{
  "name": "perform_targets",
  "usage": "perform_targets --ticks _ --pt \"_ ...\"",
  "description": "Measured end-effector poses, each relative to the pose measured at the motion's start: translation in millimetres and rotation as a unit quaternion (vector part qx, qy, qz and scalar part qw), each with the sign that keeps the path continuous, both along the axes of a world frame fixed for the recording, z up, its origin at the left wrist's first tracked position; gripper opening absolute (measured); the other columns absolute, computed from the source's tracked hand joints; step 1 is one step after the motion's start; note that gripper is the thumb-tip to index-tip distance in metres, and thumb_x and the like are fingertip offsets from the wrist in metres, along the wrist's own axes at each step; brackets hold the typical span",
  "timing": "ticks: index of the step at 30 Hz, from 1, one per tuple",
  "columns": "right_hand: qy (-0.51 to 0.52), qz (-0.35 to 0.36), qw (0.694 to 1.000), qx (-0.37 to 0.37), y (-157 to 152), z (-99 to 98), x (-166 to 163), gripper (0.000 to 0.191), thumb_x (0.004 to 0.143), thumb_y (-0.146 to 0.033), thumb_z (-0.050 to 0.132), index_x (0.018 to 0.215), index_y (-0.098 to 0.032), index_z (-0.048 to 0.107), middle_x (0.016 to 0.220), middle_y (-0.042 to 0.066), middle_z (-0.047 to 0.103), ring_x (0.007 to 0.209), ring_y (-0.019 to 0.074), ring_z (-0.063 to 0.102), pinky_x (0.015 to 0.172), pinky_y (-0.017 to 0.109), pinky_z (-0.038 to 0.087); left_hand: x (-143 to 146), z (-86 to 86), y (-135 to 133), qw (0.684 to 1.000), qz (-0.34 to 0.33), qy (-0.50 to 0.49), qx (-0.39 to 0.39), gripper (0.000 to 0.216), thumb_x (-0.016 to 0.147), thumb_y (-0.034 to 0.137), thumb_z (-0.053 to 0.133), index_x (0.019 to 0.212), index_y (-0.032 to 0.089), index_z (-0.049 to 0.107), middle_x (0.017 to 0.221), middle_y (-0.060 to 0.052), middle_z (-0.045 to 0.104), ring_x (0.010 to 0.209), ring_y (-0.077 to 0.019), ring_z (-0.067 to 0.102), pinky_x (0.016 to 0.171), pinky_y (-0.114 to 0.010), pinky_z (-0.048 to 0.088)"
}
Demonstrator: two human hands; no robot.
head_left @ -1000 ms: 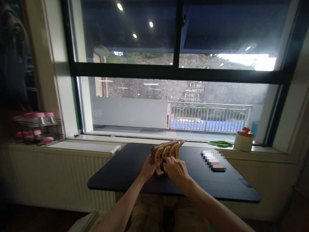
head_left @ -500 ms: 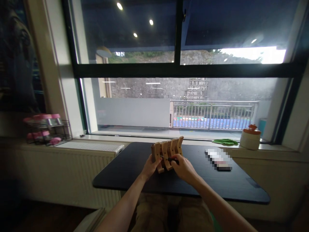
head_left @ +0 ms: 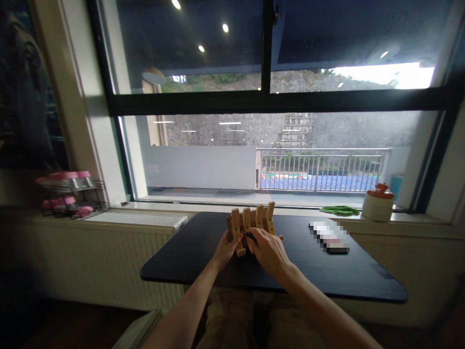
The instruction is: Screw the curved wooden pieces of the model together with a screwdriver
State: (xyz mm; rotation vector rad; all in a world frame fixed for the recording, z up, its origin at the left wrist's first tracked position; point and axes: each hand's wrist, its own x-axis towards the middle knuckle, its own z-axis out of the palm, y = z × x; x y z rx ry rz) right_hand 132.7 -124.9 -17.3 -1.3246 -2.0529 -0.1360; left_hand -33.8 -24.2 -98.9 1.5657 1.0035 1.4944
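Observation:
A light wooden rack with several upright hook-like pegs (head_left: 250, 222) stands on the black table (head_left: 196, 242), a little left of its middle. My left hand (head_left: 225, 250) grips the rack's left end, fingers curled round it. My right hand (head_left: 268, 252) is closed on a small dark tool (head_left: 250, 235), too small to name, whose tip rests against the front of the rack between the pegs.
A blurred flat object (head_left: 330, 236) lies to the right on the table. On the window sill are a white jar with an orange lid (head_left: 378, 202), a green cloth (head_left: 339, 210) and, at left, a wire rack with pink-lidded items (head_left: 69, 193). A white radiator (head_left: 136, 219) adjoins the table's left.
The rack has been tipped more upright, so its pegs point straighter up. My right hand has shifted a little left along its front with the dark tool.

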Motion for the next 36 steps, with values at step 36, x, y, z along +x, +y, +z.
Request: perform_targets --ticks 36 --pt "0.011 0.034 0.999 0.008 11 -0.9 -2 0.027 0.089 -0.023 0.037 0.112 -0.023 0.051 0.103 0.003 0.060 0.088 0.0133 0.057 0.074 0.021 0.038 3 4.9 -7 1.000 -0.015 -0.018 -0.003 0.046 0.066 0.046 0.064 0.101 0.017 0.057 0.097 -0.006 0.064 0.090 -0.0223 0.060 0.079 -0.033 0.046"
